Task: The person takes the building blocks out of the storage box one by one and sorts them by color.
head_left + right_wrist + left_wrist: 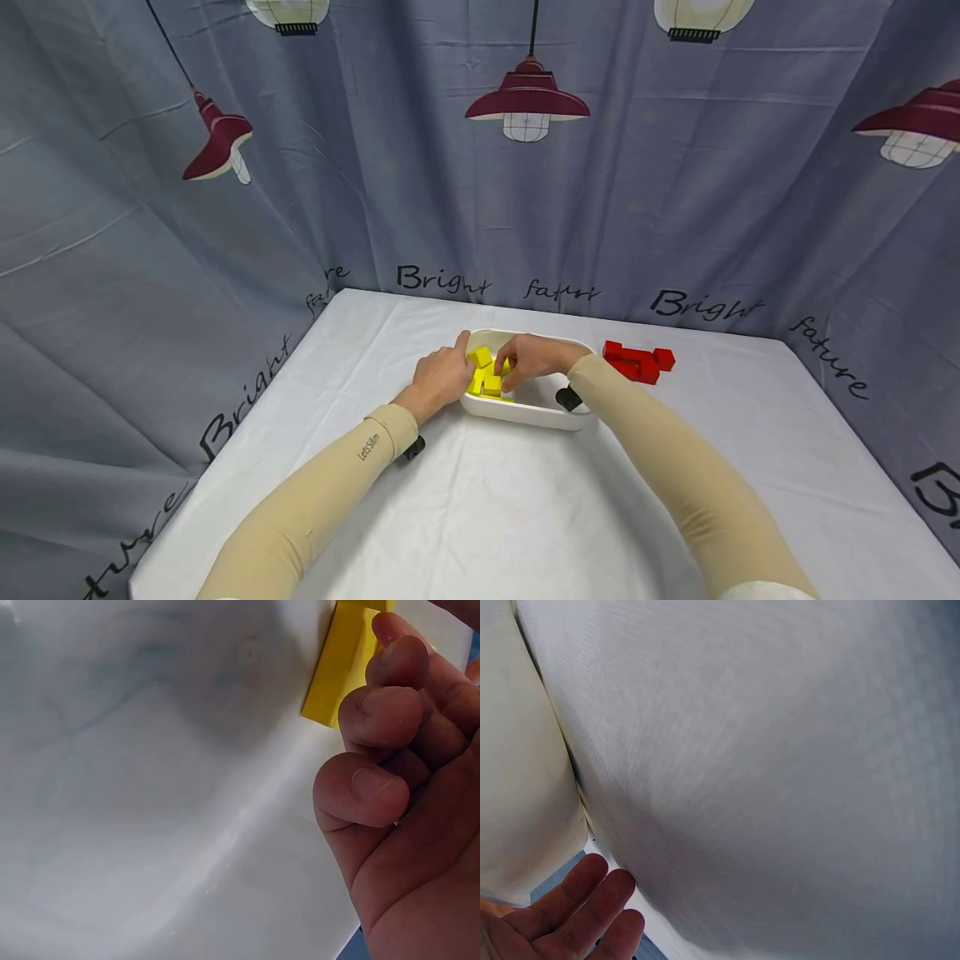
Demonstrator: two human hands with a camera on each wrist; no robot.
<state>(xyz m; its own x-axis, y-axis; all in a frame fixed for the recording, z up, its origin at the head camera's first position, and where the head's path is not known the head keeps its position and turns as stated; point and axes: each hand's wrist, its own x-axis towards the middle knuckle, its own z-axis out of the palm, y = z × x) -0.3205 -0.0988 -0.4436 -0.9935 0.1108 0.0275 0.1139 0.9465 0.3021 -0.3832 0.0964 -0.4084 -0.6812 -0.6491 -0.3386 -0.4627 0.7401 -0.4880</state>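
Note:
A white oblong tub lies on the table with several yellow blocks in its left part. My left hand holds the tub's left end at the rim; in the left wrist view its fingers lie against the outside of the tub. Inside the tub, my right hand reaches down to the yellow blocks, thumb and fingertips at one of them. The right wrist view shows that hand's curled fingers beside a yellow block, partly hidden behind them.
Several red blocks sit close together on the table just right of the tub. A white cloth covers the table. Behind it hangs a grey-blue curtain printed with lamps and words.

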